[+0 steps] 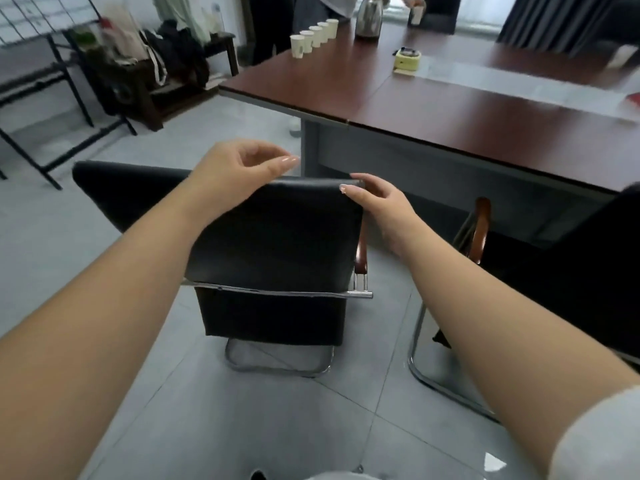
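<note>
Chair (277, 237) (one): right hand (381, 207) grips, left hand (235, 174) near.

Office mtg room: conference table (450, 109), paper cups (313, 38), chairs (277, 237).

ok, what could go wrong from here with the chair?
1. Only the right hand grips the chair, at one top corner; the left hand hovers, so it may swing.
2. Pushed forward, it could knock the table and shake the cups near its edge.
</note>
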`<control>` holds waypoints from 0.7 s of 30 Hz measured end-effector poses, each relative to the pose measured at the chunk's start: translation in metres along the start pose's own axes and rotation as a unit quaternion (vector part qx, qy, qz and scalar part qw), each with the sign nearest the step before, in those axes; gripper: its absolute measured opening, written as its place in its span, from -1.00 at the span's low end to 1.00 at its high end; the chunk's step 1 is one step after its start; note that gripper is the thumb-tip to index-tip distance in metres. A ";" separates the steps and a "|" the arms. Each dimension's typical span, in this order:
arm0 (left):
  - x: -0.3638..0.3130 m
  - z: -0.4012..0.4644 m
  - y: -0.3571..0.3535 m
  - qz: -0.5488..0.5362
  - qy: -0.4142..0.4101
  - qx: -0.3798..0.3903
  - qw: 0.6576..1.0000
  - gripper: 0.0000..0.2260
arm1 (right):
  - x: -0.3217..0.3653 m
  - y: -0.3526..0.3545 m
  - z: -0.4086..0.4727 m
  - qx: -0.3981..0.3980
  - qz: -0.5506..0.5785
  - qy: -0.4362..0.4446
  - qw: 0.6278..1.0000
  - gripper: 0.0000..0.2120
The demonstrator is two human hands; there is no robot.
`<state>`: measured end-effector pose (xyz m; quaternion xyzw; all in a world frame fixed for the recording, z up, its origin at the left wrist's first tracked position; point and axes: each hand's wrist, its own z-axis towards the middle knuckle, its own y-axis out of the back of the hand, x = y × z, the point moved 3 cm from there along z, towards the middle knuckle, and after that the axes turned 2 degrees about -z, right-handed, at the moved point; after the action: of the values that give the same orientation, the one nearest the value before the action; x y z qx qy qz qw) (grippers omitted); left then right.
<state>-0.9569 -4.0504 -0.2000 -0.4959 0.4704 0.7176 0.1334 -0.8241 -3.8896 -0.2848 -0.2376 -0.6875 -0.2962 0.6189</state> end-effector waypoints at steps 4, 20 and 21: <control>0.016 0.020 0.017 0.119 -0.025 0.095 0.988 -0.63 | -0.005 -0.015 -0.003 -0.022 0.034 -0.024 0.999 -0.81; 0.039 0.055 -0.013 0.221 -0.083 0.153 0.960 -0.49 | -0.006 -0.026 -0.013 -0.074 0.077 -0.059 0.993 -0.82; 0.039 0.056 -0.013 0.215 -0.078 0.146 0.962 -0.51 | -0.007 -0.028 -0.014 -0.076 0.084 -0.062 0.992 -0.85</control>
<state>-0.9996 -4.0091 -0.2363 -0.3010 0.6539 0.6891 0.0832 -0.8323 -3.9191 -0.2940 -0.3590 -0.6776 -0.2791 0.5780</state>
